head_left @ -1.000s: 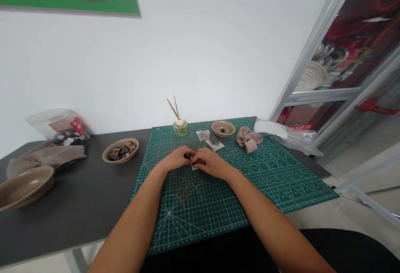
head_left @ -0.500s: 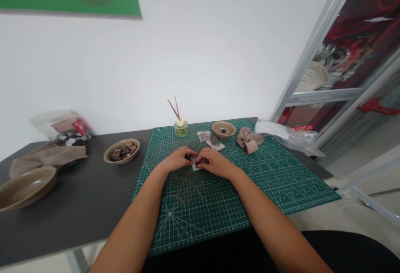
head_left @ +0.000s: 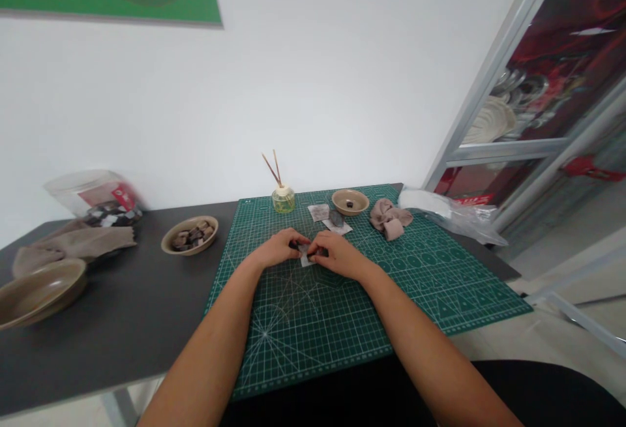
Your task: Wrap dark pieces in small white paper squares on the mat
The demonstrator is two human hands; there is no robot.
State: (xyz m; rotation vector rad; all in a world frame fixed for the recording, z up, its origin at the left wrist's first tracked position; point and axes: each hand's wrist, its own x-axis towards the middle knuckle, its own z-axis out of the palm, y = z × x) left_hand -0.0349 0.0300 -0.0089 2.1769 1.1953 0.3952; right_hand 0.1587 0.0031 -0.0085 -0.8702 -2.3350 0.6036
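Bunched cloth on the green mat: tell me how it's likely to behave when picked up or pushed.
The bunched cloth would likely be floppy, given its soft, loose folds. Its layers look thin, so it's probably light. Pushed along the green mat, it would probably crumple or drag rather than roll, since it lies in an uneven heap.

Workspace, indoor, probably craft workshop. Dark table (head_left: 132,323) against white wall (head_left: 323,88). Green cutting mat (head_left: 342,326), printed with grid, angles, shapes. Shallow bowl (head_left: 182,251) of small blocks (head_left: 196,236); clear plastic jar (head_left: 66,187), pieces inside. Metal-framed glazing (head_left: 511,150) at right, assorted wares (head_left: 491,118) visible behind.
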